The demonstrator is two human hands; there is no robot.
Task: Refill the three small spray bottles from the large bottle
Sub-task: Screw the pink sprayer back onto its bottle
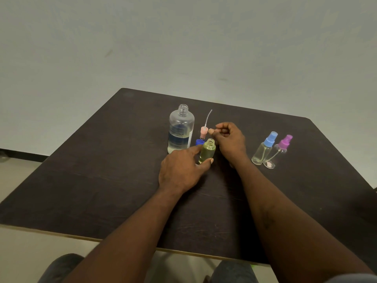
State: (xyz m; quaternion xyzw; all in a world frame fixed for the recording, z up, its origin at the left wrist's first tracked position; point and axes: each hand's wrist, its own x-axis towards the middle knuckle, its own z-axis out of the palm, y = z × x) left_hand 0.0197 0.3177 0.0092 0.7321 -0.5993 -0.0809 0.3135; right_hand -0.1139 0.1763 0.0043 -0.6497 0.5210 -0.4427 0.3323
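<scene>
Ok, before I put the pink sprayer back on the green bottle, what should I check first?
1. Green bottle upright, left hand holds it: ok.
2. Its neck open and unblocked: ok.
3. Its fill level: cannot tell, the wall is tinted.
4. Pink sprayer close to right hand, tube pointing up: ok.
5. Right hand holds nothing: ok, as far as it shows.
6. Large bottle stands uncapped beside the left hand and may tip: not ok.

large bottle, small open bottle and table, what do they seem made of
Large bottle: clear, glossy plastic by the look, liquid visible through it; glass possible. Small open bottle: yellow-green, translucent, probably plastic. Table: dark matte wood-look top, faint grain, pale edge; likely laminate.
</scene>
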